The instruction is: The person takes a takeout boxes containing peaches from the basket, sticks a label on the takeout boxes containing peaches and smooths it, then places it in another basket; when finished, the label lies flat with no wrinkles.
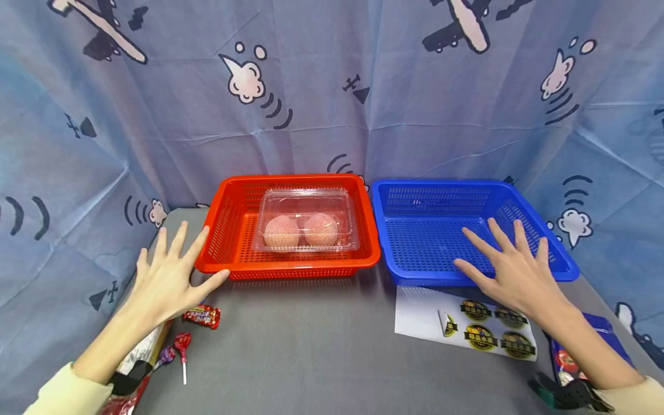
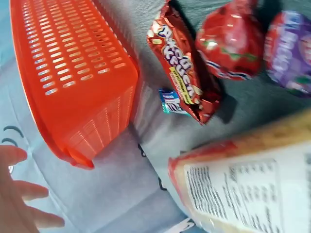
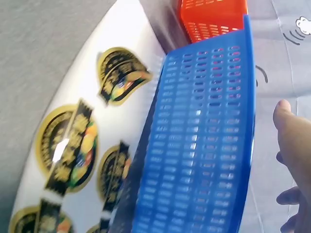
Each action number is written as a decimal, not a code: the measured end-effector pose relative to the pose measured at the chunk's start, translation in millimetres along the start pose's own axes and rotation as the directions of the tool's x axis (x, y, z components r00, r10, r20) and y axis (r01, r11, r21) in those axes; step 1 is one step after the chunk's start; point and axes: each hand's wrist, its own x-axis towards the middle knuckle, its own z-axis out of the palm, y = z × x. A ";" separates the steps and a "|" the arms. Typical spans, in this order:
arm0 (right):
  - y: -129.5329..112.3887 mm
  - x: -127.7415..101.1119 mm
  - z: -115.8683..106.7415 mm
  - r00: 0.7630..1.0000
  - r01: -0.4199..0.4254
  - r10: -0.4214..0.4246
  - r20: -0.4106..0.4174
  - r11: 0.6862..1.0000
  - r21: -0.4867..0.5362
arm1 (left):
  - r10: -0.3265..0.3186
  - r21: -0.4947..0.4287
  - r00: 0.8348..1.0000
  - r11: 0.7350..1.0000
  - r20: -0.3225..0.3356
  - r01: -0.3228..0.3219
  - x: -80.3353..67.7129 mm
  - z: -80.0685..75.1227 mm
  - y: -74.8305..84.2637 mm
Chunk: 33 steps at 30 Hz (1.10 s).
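Observation:
My left hand (image 1: 167, 285) hovers with its fingers spread beside the left end of the red basket (image 1: 290, 267), holding nothing. In that basket lies a clear plastic clamshell box (image 1: 306, 203) with two round, pinkish, peach-like fruits (image 1: 282, 233) inside. My right hand (image 1: 519, 275), fingers also spread and holding nothing, overlaps the front right part of the blue basket (image 1: 425, 230) in the head view. Partly under the right hand in that view is a white sheet of round black-and-gold stickers (image 1: 422, 311), one of them partly peeled up. Both wrist views show only some fingers.
Left of centre lie a red-wrapped candy (image 1: 202, 316), a red lollipop (image 1: 183, 341) and a purple lollipop (image 1: 166, 355). A small blue wrapper (image 2: 171, 102) sits by the candy. A printed packet (image 2: 233, 189) is under my left forearm, a blue bag (image 1: 604, 331) under the right. Patterned cloth (image 1: 321, 86) hangs behind.

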 end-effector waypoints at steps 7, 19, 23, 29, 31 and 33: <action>-21.7 21.2 -2.0 0.999 0.016 -0.018 0.029 0.998 0.058 | -0.061 -0.128 0.994 0.989 0.093 0.073 20.4 5.8 -0.5; -78.9 70.6 -9.1 0.993 0.048 -0.068 0.099 0.980 0.192 | -0.069 -0.220 0.968 0.968 0.241 0.124 50.5 26.4 -3.9; -100.0 87.7 -9.2 0.989 0.072 -0.105 0.100 0.955 0.289 | -0.077 -0.203 0.960 0.970 0.269 0.135 53.2 28.7 -2.4; -133.0 112.4 -11.0 0.983 0.097 -0.152 0.102 0.904 0.417 | -0.108 -0.187 0.947 0.968 0.303 0.170 56.3 30.1 -1.1; -142.5 120.1 -10.0 0.982 0.101 -0.162 0.094 0.882 0.460 | -0.113 -0.190 0.944 0.966 0.309 0.177 57.4 30.4 -1.0; -150.7 127.3 -8.1 0.982 0.106 -0.171 0.083 0.856 0.505 | -0.111 -0.199 0.943 0.963 0.313 0.179 58.0 30.5 -1.0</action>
